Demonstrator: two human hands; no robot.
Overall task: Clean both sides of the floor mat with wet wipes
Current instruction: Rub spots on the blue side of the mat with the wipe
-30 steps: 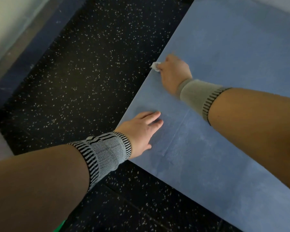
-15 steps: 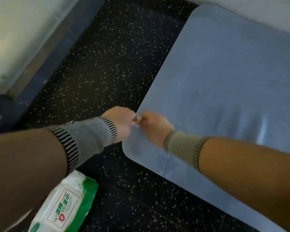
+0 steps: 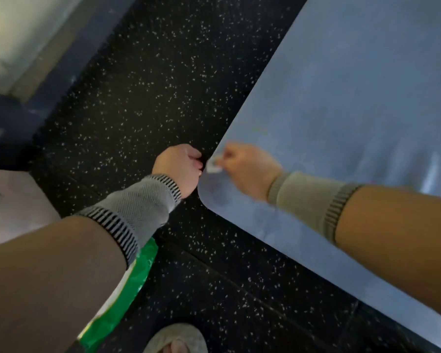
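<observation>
Mat (image 3: 354, 103) flat on the speckled floor, top face damp-streaked, underside seemingly uncleaned. My right hand (image 3: 247, 169) pinches a wet wipe (image 3: 212, 166) at its near corner; left hand (image 3: 181, 166) curls at that corner's edge, grip unclear.

Gym-type or exercise room is suggested — black rubber floor (image 3: 163, 103) flecked with white, laid in tiles, with a blue floor mat (image 3: 354, 98) spread on it — pale wall with dark baseboard (image 3: 69, 54) seen far left.
</observation>
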